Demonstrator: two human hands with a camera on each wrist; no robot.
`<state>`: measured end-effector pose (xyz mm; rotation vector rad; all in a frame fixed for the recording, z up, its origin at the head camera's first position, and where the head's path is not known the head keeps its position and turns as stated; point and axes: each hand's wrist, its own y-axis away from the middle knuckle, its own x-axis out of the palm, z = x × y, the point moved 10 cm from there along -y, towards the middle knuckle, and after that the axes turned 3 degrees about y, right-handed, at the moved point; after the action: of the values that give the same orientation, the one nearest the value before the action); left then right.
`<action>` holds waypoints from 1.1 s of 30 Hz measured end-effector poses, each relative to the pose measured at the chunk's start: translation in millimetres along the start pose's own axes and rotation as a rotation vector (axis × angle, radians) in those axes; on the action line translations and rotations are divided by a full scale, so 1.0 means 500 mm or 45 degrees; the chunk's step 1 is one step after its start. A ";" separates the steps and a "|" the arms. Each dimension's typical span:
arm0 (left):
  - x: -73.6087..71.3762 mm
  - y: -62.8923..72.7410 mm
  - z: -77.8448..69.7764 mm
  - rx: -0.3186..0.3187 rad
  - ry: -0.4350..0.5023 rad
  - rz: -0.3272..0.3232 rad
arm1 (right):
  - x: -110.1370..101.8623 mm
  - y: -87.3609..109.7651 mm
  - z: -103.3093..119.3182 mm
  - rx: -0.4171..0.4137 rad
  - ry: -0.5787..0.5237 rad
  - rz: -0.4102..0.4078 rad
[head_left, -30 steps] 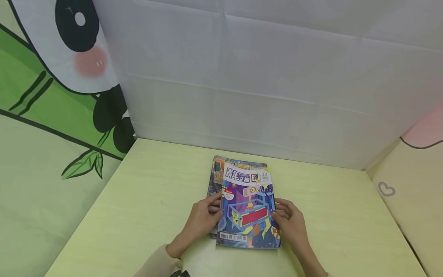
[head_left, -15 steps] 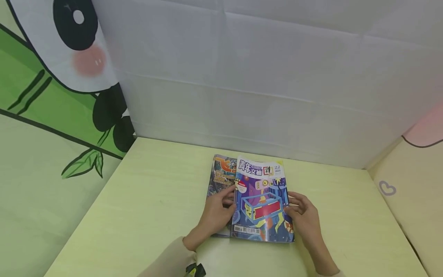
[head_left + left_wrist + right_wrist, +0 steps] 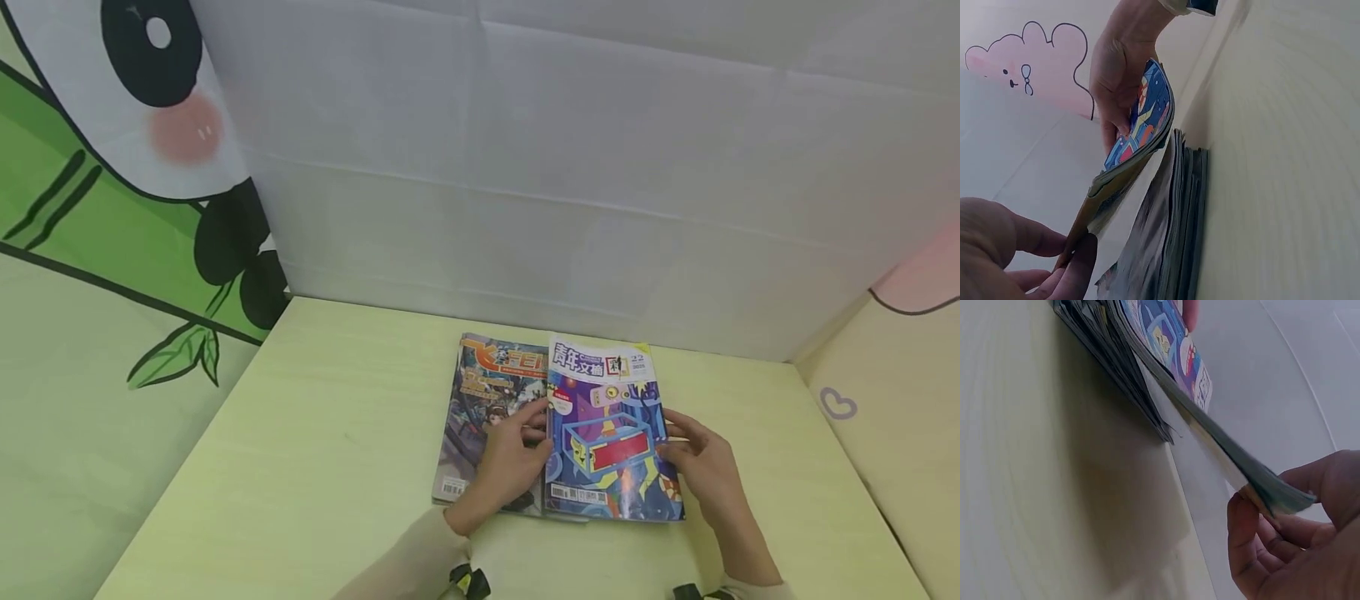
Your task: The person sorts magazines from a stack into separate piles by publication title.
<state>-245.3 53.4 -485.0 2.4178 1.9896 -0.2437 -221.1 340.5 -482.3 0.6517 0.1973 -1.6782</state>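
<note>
A blue and purple magazine (image 3: pixel 607 425) with a white title band is held above the table between both hands. My left hand (image 3: pixel 510 458) pinches its left edge, thumb on the cover and fingers beneath. At the right edge my right hand (image 3: pixel 705 458) pinches it the same way. Under and to the left lies a pile topped by a dark magazine (image 3: pixel 480 442) with an orange title. In the left wrist view a gap shows between the raised magazine (image 3: pixel 1147 119) and the stacked magazines (image 3: pixel 1179 219). The lifted one bends slightly.
The pale yellow table (image 3: pixel 315 417) extends around the pile. A white cloth wall (image 3: pixel 562 183) stands behind its far edge. Printed panels flank it, with a green cartoon sheet (image 3: pixel 90 333) on the left and a cream sheet (image 3: pixel 892 400) on the right.
Both hands have carried the blue and purple magazine to the right across the pile. More of the dark magazine's cover now shows on the left; the pile has stayed in place.
</note>
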 end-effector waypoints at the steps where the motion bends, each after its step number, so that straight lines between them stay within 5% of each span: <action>1: 0.007 -0.001 0.001 -0.004 0.013 0.000 | -0.005 -0.002 -0.003 -0.003 0.004 0.014; 10: 0.058 -0.011 0.000 -0.041 0.096 -0.009 | -0.052 -0.003 -0.005 -0.095 0.034 0.096; 16: 0.096 -0.020 0.008 -0.100 0.159 0.057 | -0.084 -0.002 -0.013 -0.156 0.010 0.127; 24: 0.133 -0.020 0.013 -0.142 0.180 0.083 | -0.124 -0.002 -0.032 -0.261 -0.165 0.180; 33: 0.170 -0.015 0.022 -0.296 0.284 0.145 | -0.159 -0.006 -0.061 -0.292 -0.332 0.199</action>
<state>-238.3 136.5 -505.5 2.4861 1.8250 0.2546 -208.2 423.5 -467.0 0.2665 0.1452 -1.5445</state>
